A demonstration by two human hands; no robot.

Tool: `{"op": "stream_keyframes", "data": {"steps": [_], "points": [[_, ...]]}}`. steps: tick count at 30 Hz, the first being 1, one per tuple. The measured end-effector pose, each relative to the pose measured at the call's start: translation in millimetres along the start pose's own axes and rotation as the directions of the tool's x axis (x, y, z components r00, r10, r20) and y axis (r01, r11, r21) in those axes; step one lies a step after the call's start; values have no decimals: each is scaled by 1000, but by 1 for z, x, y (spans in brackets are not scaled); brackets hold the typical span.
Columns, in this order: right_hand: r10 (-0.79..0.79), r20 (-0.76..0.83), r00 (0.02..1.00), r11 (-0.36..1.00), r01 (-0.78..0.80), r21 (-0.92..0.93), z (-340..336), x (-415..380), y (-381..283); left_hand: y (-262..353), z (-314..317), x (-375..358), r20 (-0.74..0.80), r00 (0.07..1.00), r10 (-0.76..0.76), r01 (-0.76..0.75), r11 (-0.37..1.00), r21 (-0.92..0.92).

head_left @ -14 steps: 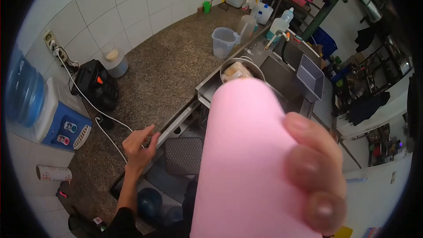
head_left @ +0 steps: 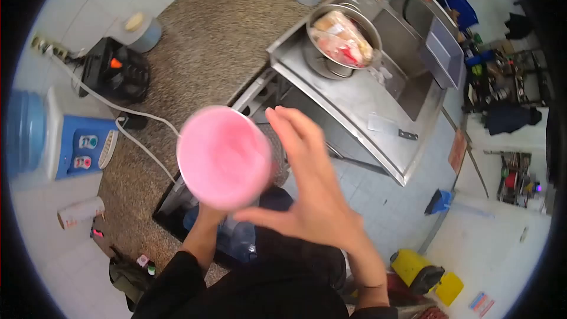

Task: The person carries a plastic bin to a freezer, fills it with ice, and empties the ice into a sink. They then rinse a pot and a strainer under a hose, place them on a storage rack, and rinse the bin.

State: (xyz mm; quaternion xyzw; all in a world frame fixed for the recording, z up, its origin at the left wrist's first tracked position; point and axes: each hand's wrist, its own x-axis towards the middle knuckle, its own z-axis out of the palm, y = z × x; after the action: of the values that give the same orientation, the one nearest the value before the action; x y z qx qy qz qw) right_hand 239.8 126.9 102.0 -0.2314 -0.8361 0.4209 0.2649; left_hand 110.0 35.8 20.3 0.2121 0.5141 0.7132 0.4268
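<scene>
A pink cup [head_left: 224, 156] is tilted so that its round opening faces me, and its inside is pink too. My left hand [head_left: 211, 215] is behind and below the cup, holding it up; the cup hides its fingers. Just right of the cup is my right hand [head_left: 307, 186], open and slightly blurred. Its thumb and fingers are spread apart, with the thumb tip close to the cup's lower rim.
A steel pot [head_left: 345, 41] of plastic-wrapped food stands on the sink's drainboard [head_left: 331, 97]. A cleaver [head_left: 393, 128] lies there. On the speckled counter [head_left: 201, 29] are a black appliance [head_left: 118, 71], a white cable [head_left: 127, 109] and a water dispenser [head_left: 82, 142].
The pink cup has moved down and left, away from my face, and its opening now shows. My right hand has let go of it. My left hand has come behind the cup.
</scene>
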Motion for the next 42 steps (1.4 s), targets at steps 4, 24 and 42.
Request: {"op": "stream_keyframes", "data": {"steps": [4, 24, 42], "points": [[344, -58, 937, 933, -349, -93, 20, -72, 98, -96, -53, 91, -226, 840, 493, -250, 722, 644], [947, 103, -305, -318, -829, 461, 125, -787, 204, -245, 2, 122, -83, 364, 928, 184, 16, 983], [649, -672, -357, 265, -722, 639, -475, -918, 505, -468, 699, 258, -25, 973, -229, 229, 946, 229]]}}
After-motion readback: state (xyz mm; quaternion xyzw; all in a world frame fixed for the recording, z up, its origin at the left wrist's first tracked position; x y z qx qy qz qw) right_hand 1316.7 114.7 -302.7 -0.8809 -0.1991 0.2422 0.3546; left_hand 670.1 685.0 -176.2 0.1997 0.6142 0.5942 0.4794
